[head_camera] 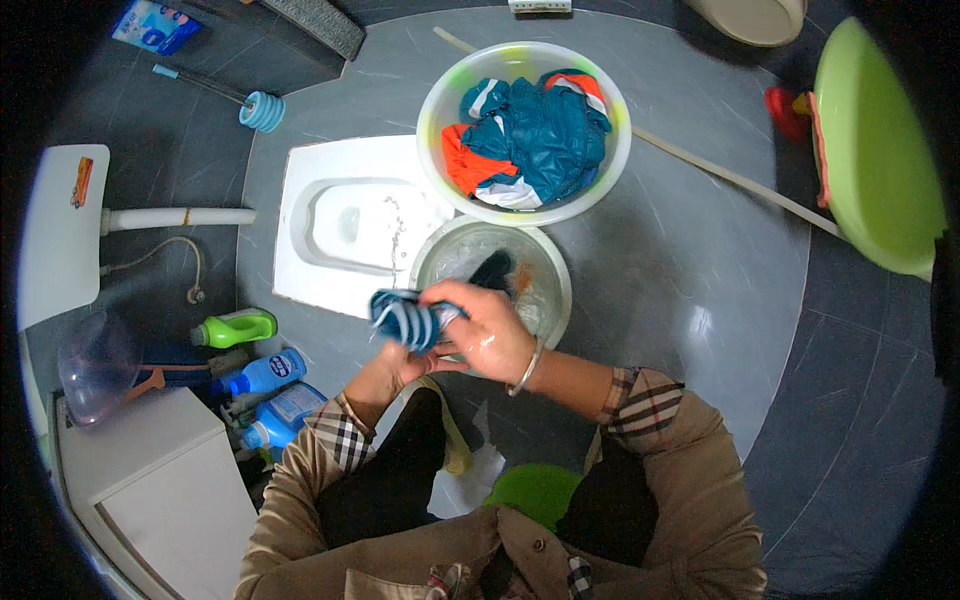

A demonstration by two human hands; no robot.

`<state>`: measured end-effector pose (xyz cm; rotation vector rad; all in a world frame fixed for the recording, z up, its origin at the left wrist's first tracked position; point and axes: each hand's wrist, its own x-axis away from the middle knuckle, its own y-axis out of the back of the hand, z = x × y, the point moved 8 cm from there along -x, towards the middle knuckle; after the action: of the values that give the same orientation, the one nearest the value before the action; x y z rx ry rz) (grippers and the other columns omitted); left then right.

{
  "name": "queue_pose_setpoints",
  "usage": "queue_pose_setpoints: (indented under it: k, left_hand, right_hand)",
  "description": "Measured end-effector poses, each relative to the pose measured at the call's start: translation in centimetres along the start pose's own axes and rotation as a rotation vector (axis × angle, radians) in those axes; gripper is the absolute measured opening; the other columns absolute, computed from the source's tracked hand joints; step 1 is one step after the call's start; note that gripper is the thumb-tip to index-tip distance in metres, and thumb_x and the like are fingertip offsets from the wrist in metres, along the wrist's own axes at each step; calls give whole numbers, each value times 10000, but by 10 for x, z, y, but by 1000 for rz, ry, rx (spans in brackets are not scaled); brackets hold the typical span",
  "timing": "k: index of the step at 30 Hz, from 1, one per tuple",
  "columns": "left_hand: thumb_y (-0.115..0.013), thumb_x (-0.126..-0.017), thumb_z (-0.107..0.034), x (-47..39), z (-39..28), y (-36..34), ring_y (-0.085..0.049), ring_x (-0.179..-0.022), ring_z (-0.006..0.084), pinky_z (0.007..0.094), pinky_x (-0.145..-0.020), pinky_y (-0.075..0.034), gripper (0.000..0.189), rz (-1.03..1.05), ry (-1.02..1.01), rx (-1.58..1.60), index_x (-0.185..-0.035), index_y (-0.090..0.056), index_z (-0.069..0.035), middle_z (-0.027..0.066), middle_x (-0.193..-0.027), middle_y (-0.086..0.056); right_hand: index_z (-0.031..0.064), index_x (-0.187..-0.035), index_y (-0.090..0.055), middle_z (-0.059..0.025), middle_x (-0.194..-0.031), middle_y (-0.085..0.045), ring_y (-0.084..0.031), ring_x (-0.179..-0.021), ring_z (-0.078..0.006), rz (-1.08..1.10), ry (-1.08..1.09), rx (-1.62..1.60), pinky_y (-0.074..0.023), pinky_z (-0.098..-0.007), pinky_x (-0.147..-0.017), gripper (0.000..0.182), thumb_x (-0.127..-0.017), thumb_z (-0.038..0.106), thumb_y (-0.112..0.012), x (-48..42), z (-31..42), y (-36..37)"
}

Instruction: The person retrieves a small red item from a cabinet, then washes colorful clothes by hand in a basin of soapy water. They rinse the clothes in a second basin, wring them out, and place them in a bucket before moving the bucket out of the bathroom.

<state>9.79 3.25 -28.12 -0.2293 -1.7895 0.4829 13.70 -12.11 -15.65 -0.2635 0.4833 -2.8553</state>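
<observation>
A wet, blue-and-white striped cloth (406, 322) is bunched between my two hands, slightly blurred. My right hand (487, 326), wet and with a bangle at the wrist, grips it from the right. From below, my left hand (411, 362) holds its lower end, with some fingers hidden. Both hands are over the near left rim of a metal basin (559, 289) on the floor. Inside it are water and a dark cloth (492, 271). Just beyond stands a whitish plastic basin (616, 161) heaped with teal, orange and white clothing (551, 139). Drops of water fall left of the cloth.
A white squat toilet (300, 161) adjoins the basins on the left. Green (240, 328) and blue bottles (274, 371) stand beside a white cabinet (172, 465). A pale hose (735, 176) crosses the floor. At right is a large green basin (874, 150).
</observation>
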Motion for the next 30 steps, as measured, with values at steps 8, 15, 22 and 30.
queue_pose_setpoints:
  k: [8, 15, 22, 30]
  left_hand:
    - [-501, -902, -424, 44, -39, -69, -550, -1034, 331, 590, -868, -465, 473, 457, -247, 308, -1210, -500, -64, 190, -1206, -506]
    - [-474, -905, -300, 33, -38, -45, -624, -894, 231, 428, -658, -514, 333, -26, -195, 65, -1167, -543, -105, 70, -1043, -640]
    - [-368, -922, -326, 56, -45, -92, -615, -962, 312, 456, -679, -538, 452, 323, -247, 242, -1267, -463, -51, 153, -1181, -576]
    - [-357, -778, -772, 24, 2, -68, -562, -1054, 308, 551, -750, -473, 813, 120, 40, 238, -1324, -445, -177, 81, -1248, -550]
  right_hand:
    - [21, -1098, -519, -74, -972, -595, -573, -921, -138, 128, 143, -337, -449, -292, -858, 305, -818, -36, -414, -5, 51, -15]
    - [115, -1162, -472, -56, -1031, -588, -589, -881, -180, -319, -339, -453, -507, -342, -771, 307, -869, 174, -539, -49, -71, 98]
    - [161, -1437, -199, -69, -1412, -356, -324, -1300, -245, -127, -491, -367, -346, -489, -1012, 745, -879, 595, -435, -16, -149, 79]
    - [72, -1254, -470, -90, -1181, -582, -585, -1041, -223, 63, -249, -1100, -458, -387, -929, 542, -934, 502, -384, -41, -103, 57]
